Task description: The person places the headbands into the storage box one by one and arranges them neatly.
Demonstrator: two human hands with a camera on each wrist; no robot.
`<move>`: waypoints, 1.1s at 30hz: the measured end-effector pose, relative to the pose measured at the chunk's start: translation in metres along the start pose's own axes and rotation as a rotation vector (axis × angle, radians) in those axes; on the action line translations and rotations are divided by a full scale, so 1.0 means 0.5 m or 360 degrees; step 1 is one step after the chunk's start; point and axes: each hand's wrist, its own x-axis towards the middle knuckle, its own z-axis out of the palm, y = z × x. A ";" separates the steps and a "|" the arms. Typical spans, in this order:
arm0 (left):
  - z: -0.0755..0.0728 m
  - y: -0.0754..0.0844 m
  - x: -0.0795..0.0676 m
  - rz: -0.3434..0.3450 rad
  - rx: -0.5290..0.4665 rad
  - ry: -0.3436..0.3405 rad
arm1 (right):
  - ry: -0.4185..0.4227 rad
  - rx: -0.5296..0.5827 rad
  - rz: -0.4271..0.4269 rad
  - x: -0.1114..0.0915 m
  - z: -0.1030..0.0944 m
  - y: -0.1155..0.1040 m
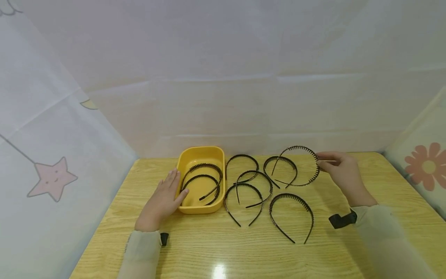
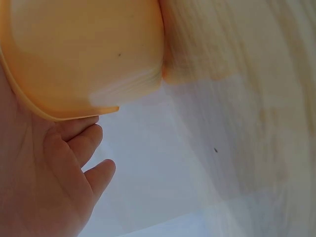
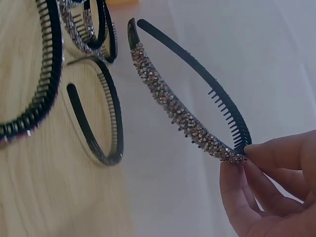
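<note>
My right hand (image 1: 343, 174) pinches a black toothed headband (image 3: 180, 116) between thumb and fingers, above the right of the table. Its outer face is covered in sparkly beads, and its two ends point left. Against the left side of a yellow plastic bin (image 1: 198, 210) rests my left hand (image 1: 162, 201), fingers fairly straight along the rim, thumb over the edge. Inside the bin lie toothed headbands (image 1: 205, 165), overlapping. In the left wrist view, the palm and fingers touch the bin's outer wall (image 2: 98, 54).
Several more headbands (image 1: 292, 195) lie on the wooden table (image 1: 209, 240), between the bin and my right hand, some overlapping. A pale cloth backdrop (image 1: 223, 116) stands behind the table and at both sides, printed with a star (image 1: 52, 178) and a flower (image 1: 427, 166).
</note>
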 end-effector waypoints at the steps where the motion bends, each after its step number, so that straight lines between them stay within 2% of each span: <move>1: 0.000 0.000 0.000 -0.0004 0.0000 -0.0007 | -0.0008 0.0031 0.0011 0.000 0.005 -0.001; 12: -0.001 0.001 -0.002 -0.0017 0.0007 -0.0018 | -0.0017 0.0343 -0.0027 0.000 0.063 -0.036; 33: 0.003 -0.003 0.000 -0.0018 0.0002 -0.0018 | -0.0029 0.0664 -0.0028 0.020 0.211 -0.114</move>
